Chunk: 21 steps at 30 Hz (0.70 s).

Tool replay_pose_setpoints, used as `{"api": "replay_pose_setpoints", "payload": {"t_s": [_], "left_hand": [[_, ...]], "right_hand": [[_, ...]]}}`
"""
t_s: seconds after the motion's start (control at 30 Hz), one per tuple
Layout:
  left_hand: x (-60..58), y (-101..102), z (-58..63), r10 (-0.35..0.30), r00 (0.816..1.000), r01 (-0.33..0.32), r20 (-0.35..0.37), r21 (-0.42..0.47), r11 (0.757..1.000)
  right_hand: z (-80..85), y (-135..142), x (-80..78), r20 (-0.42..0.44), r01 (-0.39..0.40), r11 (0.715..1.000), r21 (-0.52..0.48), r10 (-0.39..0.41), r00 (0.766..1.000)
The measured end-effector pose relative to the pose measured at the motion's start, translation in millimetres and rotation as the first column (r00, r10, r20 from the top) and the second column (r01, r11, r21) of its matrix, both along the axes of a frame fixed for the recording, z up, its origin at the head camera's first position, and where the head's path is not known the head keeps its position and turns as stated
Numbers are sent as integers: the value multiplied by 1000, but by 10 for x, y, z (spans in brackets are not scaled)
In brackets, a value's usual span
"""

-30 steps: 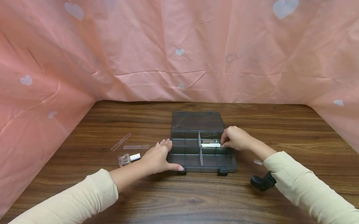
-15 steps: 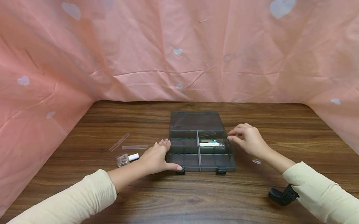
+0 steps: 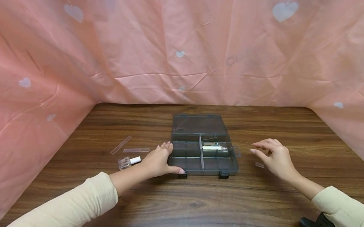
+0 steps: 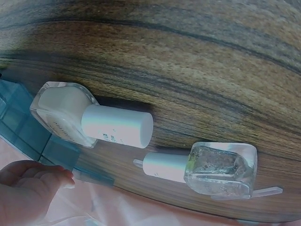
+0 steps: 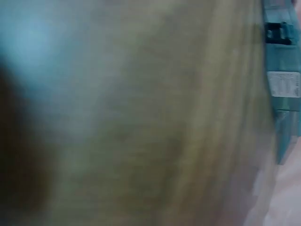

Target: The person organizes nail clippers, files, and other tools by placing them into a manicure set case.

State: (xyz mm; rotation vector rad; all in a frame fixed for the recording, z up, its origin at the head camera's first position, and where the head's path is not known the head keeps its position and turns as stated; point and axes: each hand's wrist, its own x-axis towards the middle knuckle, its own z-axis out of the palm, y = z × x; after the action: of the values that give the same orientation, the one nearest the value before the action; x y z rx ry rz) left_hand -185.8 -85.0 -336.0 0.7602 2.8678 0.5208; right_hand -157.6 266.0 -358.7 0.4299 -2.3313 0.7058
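A dark see-through compartment box (image 3: 202, 160) lies with its lid (image 3: 198, 123) folded back. My left hand (image 3: 158, 161) rests against its left side, fingers straight and thumb near the front latch. In its back right compartment lie a white slim item (image 3: 213, 148) and a small metallic one (image 3: 211, 144), too small to name. My right hand (image 3: 277, 158) hovers right of the box, fingers loosely bent, nothing visible between them. Below its fingertips lies a small clear piece (image 3: 259, 165). Another clear piece (image 3: 237, 151) shows by the box's right wall. The right wrist view is blurred.
Left of my left hand lies a clear glittery nail polish bottle (image 3: 124, 163) with a white cap; two clear strips, one flat (image 3: 136, 150) and one slanted (image 3: 121, 145), are behind it. A beige nail polish bottle (image 4: 66, 113) shows only in the left wrist view. Pink curtain (image 3: 154, 60) surrounds the table.
My right hand has left the box's back right compartment and moved right and toward me, its fingers parting. My left hand stays at the box's left side.
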Motion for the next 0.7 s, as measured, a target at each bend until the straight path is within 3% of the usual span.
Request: {"api": "replay_pose_setpoints", "payload": {"t_s": [0.13, 0.33, 0.53, 0.7], "left_hand": [[1, 1, 1, 3, 1000, -3, 3, 2, 1000], [4, 8, -4, -1, 1000, 1, 0, 0, 1000], [-5, 10, -14, 0, 1000, 0, 6, 1, 1000], [-3, 1, -10, 2, 1000, -2, 7, 2, 1000]], "right_hand": [[-96, 68, 115, 30, 41, 999, -29, -40, 999], [-213, 129, 248, 164, 105, 994, -29, -99, 982], [-284, 154, 288, 204, 191, 982, 11, -189, 960], [-286, 153, 301, 272, 183, 982, 46, -189, 944]]}}
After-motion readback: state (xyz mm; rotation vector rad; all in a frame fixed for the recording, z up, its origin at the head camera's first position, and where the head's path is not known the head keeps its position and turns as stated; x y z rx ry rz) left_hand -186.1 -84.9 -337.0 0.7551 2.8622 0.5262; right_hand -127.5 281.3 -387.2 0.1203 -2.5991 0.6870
